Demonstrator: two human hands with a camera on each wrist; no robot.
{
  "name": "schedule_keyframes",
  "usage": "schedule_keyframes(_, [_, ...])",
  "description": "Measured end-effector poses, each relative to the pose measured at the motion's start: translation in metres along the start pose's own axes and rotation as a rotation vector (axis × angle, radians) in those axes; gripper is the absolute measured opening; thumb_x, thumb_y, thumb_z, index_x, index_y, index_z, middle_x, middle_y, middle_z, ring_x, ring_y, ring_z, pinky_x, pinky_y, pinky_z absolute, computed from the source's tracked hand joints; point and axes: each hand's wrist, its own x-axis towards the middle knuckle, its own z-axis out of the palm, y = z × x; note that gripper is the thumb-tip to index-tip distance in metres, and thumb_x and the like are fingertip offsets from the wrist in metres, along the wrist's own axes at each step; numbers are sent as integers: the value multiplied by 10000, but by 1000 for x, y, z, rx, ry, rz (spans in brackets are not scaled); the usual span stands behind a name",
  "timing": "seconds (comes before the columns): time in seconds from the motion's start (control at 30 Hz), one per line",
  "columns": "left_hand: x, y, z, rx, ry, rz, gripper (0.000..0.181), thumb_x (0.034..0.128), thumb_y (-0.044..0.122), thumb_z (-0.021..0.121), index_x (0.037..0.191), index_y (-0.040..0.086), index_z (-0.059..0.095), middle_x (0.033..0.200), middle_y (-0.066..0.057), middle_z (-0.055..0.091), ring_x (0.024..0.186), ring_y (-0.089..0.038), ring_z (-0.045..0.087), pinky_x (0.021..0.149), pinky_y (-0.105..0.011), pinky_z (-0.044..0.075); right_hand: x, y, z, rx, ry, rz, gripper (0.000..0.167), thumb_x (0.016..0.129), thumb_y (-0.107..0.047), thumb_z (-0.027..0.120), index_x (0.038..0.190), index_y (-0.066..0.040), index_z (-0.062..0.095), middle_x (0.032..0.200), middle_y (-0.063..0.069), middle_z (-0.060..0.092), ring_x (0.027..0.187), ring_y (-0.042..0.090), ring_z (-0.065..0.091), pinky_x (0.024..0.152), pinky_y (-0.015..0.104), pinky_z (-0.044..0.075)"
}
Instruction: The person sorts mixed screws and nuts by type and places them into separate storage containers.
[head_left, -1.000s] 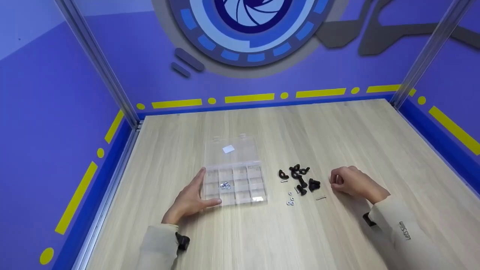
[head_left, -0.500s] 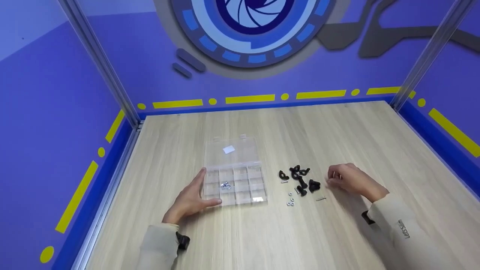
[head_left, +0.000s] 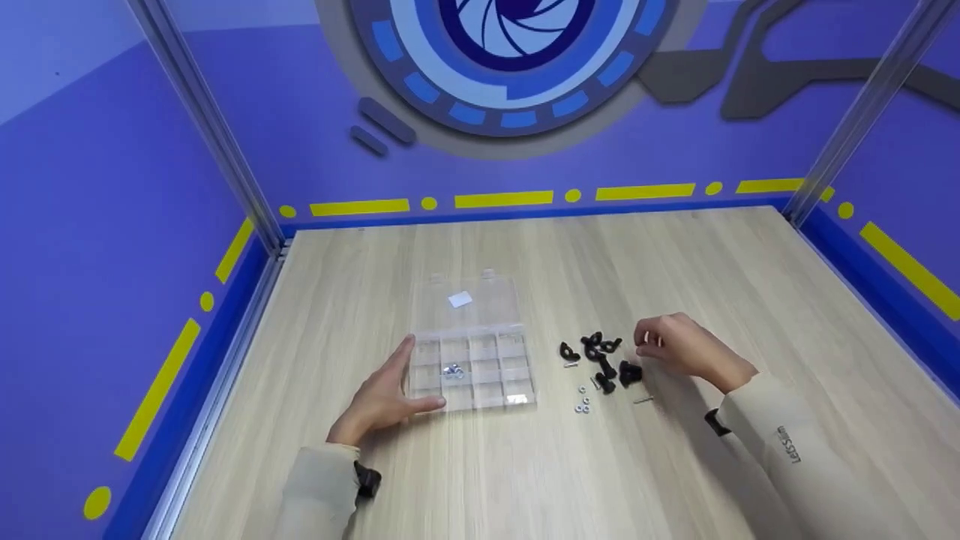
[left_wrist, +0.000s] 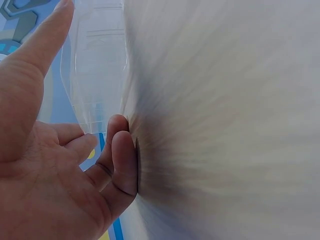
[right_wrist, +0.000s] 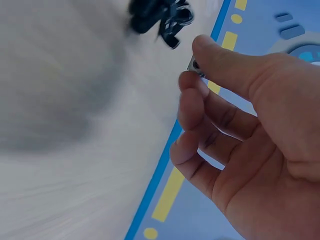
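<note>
A clear plastic compartment box (head_left: 517,367) lies on the table with its lid (head_left: 480,304) folded back. Several small shiny metal pieces (head_left: 453,371) sit in one compartment. My left hand (head_left: 382,394) rests at the box's near left corner, thumb at the front edge and fingers along the side. In the left wrist view its thumb is straight and the lower fingers touch the table. My right hand (head_left: 686,346) is raised beside the black parts; between thumb and index fingertip it pinches a small metal nut (right_wrist: 195,66), partly hidden by the fingers.
Several black wing-shaped and knobbed parts (head_left: 605,367) lie in a loose group right of the box. Near them are several loose nuts (head_left: 583,409) and thin screws (head_left: 643,400). Blue panels (head_left: 495,169) and metal posts (head_left: 217,142) bound the table.
My right hand has lifted off the table's right side and moved left toward the black parts, with the nut pinched. My left hand and the box stay in place.
</note>
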Motion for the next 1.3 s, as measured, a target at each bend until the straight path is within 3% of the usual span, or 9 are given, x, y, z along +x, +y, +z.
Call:
schedule_keyframes(0.37, [1,1,-1,11,2,5,1232,756,516,892,1666,163,141,1715,-77,162,1549,-338,209,1246,-522,228,28,-25,7,-43,78,-135,182,840,121,695,883,-54,724,849,46,706,779,200,668,675,392,582])
schedule_keyframes(0.63, [0,2,-2,7,1,2,1226,764,495,894,1666,157,135,1718,-73,148,1554,-331,194,1253,-514,208,55,-55,11,9,34,-139,130,904,53,697,957,-62,731,909,62,742,827,179,686,716,376,594])
schedule_keyframes(0.93, [0,2,-1,10,2,28,1211,774,504,884,1663,141,145,1718,-72,145,1555,-324,192,1253,-512,212,84,-98,16,-35,15,-196,195,971,21,637,1117,-10,762,1063,119,756,973,259,728,845,405,613])
schedule_keyframes(1.3, [-2,2,-2,7,7,30,1246,739,541,893,1662,143,158,1714,-80,164,1544,-347,222,1246,-526,222,112,-139,31,-82,-56,-225,145,994,-11,639,1064,-44,761,1038,73,748,954,225,714,840,389,609])
